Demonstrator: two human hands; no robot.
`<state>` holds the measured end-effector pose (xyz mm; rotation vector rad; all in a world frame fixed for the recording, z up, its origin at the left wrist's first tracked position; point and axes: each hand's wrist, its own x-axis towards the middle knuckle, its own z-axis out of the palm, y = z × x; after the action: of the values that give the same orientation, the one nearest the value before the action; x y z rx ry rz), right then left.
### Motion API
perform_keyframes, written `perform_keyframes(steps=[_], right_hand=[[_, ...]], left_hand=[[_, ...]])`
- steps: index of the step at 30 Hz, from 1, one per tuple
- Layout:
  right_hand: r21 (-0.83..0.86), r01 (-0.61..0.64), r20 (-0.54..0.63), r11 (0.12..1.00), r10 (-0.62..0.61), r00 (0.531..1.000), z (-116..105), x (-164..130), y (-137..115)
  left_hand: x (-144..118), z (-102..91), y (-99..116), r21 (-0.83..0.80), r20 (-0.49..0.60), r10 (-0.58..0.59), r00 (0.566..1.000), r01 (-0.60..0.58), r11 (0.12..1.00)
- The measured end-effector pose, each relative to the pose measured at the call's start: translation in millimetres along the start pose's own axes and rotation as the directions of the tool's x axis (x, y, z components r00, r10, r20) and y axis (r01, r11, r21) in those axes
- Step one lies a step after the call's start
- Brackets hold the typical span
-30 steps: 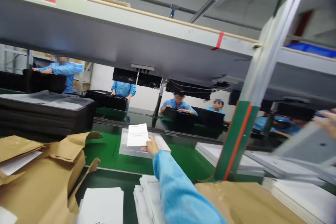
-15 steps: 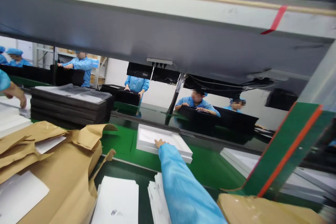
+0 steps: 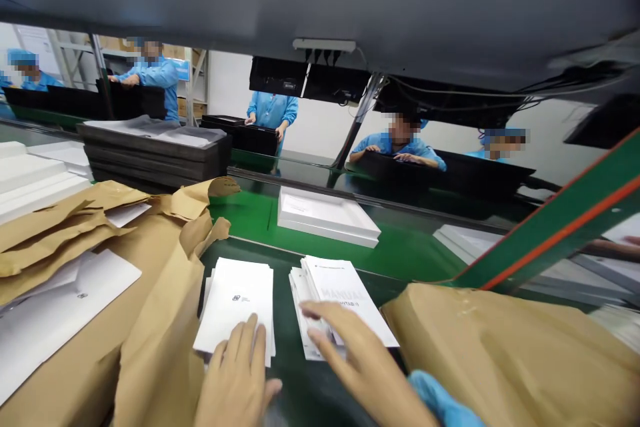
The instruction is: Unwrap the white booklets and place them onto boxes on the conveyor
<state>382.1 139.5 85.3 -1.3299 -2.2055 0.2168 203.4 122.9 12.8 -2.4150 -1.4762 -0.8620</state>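
Note:
My left hand (image 3: 237,367) lies with fingers stretched over the near end of a stack of white printed sheets or booklets (image 3: 240,287) that bears a small dark logo. My right hand (image 3: 350,353), thumb and fingers apart, is over the lower left of a second stack, white manuals (image 3: 345,283) with "MANUAL" printed on the top one. Whether its fingertips touch the paper I cannot tell. Beyond both stacks, a shallow white box tray (image 3: 327,213) with a printed paper in it rests on the green belt (image 3: 245,210).
Torn brown paper wrapping (image 3: 150,307) with white sheets fills the left. A brown paper package (image 3: 500,340) lies at the right. Black trays (image 3: 155,157) are stacked at the back left. A green post with an orange stripe (image 3: 555,230) slants at right. Several co-workers in blue stand or sit opposite.
My right hand has drawn back from the white box tray to the manuals. My left hand has come into view over the left stack. The view has tilted down.

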Motion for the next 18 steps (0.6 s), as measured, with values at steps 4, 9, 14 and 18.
perform_keyframes(steps=[4,9,14,18], right_hand=[[0.186,-0.009,0.032,0.983,0.003,0.999,19.9,-37.8,1.4],[0.367,-0.081,0.151,0.927,0.026,0.988,25.3,-47.4,0.0],[0.634,-0.231,0.203,0.738,0.129,0.971,38.4,-53.4,-2.6],[0.912,-0.317,0.286,0.261,0.15,0.946,52.6,-55.4,-5.5]], left_hand=[[3.8,-2.9,0.3,0.143,0.197,0.064,0.978,-0.093,0.985],[0.2,-23.7,-16.0,0.006,0.178,-0.113,0.977,0.114,0.993],[4.8,-56.7,-43.0,-0.355,-0.199,-0.558,0.805,0.472,0.807],[2.0,-56.0,-49.4,-0.685,0.066,-0.691,0.72,0.536,0.493]])
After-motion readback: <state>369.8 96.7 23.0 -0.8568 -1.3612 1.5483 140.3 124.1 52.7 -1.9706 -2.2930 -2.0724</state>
